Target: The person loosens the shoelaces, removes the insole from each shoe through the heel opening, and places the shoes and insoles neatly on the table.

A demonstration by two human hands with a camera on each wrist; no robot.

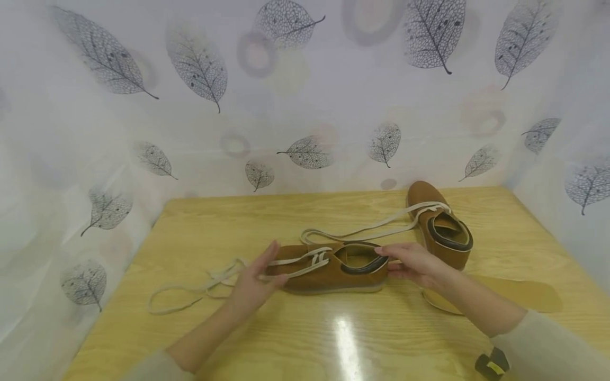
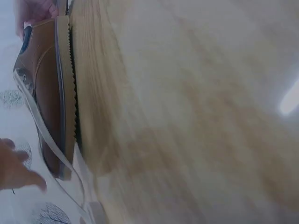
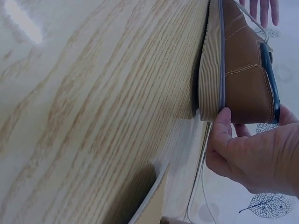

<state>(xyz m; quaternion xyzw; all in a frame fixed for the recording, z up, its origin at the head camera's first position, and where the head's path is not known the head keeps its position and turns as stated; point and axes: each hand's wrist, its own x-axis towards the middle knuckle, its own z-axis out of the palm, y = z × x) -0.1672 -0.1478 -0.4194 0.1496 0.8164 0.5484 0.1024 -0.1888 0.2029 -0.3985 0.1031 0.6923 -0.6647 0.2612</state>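
Note:
A brown lace-up shoe [image 1: 343, 280] sits upright on the table, its toe to the left and its dark-lined opening facing up. My right hand [image 1: 416, 263] pinches the heel end. In the right wrist view, its thumb is at the collar and the fingertips [image 3: 225, 114] press the back of the shoe [image 3: 245, 88] just above the sole. Beside the toe, my left hand [image 1: 252, 286] has its fingers extended. The left wrist view shows that hand [image 2: 16, 168] a little off the toe. Loose pale laces [image 1: 178, 288] trail from the shoe across the table to the left.
A matching brown shoe [image 1: 421, 194] stands behind at the right, its long laces [image 1: 352, 234] running left. Flat tan insole-shaped pieces [image 1: 524, 295] lie below it. A small black item with a yellow strip [image 1: 492, 365] is near the right sleeve. Leaf-printed curtain [image 1: 310, 116] surrounds the table.

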